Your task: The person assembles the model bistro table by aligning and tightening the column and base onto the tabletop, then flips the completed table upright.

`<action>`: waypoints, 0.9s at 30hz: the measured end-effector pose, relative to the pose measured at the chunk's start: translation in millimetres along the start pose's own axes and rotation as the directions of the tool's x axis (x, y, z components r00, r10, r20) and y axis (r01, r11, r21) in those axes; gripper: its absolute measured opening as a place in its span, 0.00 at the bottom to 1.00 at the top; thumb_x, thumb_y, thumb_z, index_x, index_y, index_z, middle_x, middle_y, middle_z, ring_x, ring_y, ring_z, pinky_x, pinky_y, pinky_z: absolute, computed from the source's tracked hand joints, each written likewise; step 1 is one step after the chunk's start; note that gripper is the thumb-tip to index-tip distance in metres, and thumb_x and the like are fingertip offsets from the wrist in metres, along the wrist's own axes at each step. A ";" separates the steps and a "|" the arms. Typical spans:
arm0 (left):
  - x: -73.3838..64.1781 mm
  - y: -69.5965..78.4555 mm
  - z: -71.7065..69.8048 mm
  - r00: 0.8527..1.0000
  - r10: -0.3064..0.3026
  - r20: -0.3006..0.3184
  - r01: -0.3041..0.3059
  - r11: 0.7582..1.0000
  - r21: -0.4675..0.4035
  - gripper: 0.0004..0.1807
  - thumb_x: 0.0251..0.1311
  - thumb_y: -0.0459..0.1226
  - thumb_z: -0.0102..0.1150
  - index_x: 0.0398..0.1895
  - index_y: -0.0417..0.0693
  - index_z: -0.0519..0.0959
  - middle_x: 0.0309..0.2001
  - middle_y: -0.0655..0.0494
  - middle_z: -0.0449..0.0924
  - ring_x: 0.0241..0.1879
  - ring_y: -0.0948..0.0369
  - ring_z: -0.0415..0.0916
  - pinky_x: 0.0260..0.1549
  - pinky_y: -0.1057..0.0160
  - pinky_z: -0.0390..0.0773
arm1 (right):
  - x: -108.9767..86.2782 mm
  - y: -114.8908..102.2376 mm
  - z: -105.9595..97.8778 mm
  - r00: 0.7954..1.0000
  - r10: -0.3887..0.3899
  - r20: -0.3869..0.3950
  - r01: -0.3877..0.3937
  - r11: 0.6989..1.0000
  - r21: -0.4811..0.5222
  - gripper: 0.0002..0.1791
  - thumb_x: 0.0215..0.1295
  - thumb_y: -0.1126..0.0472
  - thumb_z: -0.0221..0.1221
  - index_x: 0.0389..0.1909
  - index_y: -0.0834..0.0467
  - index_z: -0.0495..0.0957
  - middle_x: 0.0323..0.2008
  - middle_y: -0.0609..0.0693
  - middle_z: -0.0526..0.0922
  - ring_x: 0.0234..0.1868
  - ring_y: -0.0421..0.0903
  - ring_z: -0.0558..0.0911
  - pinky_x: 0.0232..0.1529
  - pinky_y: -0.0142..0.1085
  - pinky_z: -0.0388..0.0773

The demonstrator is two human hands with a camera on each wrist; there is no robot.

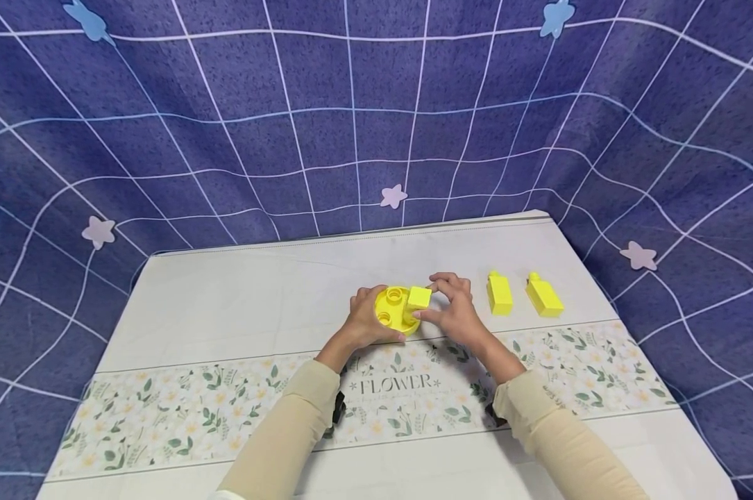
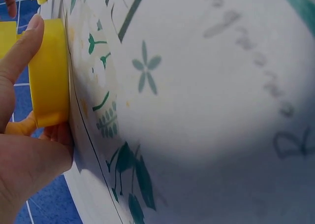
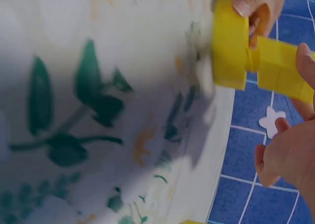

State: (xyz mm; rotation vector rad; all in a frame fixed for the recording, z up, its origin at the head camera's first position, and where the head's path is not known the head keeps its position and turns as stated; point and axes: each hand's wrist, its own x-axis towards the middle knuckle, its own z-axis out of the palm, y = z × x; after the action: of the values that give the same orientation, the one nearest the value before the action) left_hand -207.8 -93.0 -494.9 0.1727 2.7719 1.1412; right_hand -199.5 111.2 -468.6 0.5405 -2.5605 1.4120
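A round yellow base (image 1: pixel 398 314) with raised ring sockets lies on the table. My left hand (image 1: pixel 365 321) grips its left side, thumb along the near edge and fingers around the far edge. My right hand (image 1: pixel 452 312) pinches a yellow square-sided block (image 1: pixel 420 297) between thumb and fingers. The block stands upright on the right part of the base, over a socket. From the right wrist view, the block's narrow neck (image 3: pixel 252 60) meets the base's top; how deep it sits cannot be told. In the left wrist view, the thumb presses the base's rim (image 2: pixel 51 81).
Two more yellow blocks with narrow necks, one nearer (image 1: pixel 500 294) and one farther right (image 1: pixel 544 296), lie right of my right hand. A floral strip with lettering (image 1: pixel 395 383) crosses the white table cover. Blue grid-patterned curtain (image 1: pixel 326 139) surrounds the table's back and sides.
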 end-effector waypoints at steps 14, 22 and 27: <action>1.5 0.0 -0.1 1.000 0.000 0.013 0.000 1.000 0.021 0.60 0.14 0.53 0.76 0.63 0.59 0.56 0.53 0.55 0.57 0.48 0.59 0.52 0.45 0.58 0.64 | -0.9 -6.1 -7.2 0.991 -0.095 0.092 0.108 0.983 -0.150 0.36 0.36 0.53 0.70 0.53 0.46 0.71 0.62 0.49 0.55 0.55 0.51 0.54 0.49 0.51 0.47; 0.8 -0.1 -0.5 1.000 -0.004 0.013 0.003 1.000 0.025 0.60 0.14 0.53 0.76 0.63 0.59 0.57 0.52 0.56 0.58 0.47 0.59 0.52 0.43 0.58 0.64 | -0.2 -11.9 9.8 0.992 -0.109 0.069 0.121 0.972 -0.201 0.26 0.39 0.47 0.68 0.35 0.54 0.68 0.52 0.49 0.63 0.49 0.48 0.57 0.45 0.45 0.51; 1.1 0.8 -0.6 1.000 -0.003 0.017 0.002 0.999 0.034 0.60 0.15 0.53 0.76 0.63 0.59 0.56 0.50 0.57 0.58 0.47 0.59 0.53 0.44 0.59 0.64 | 1.9 -18.3 6.4 0.985 -0.096 0.147 0.125 0.971 -0.202 0.31 0.39 0.46 0.68 0.45 0.51 0.69 0.58 0.50 0.59 0.52 0.49 0.55 0.47 0.46 0.50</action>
State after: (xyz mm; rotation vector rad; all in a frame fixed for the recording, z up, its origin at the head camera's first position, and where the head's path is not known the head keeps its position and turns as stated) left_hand -208.9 -92.7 -493.9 0.1813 2.7768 1.0878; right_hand -193.9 96.5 -457.1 0.7537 -2.6945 1.0858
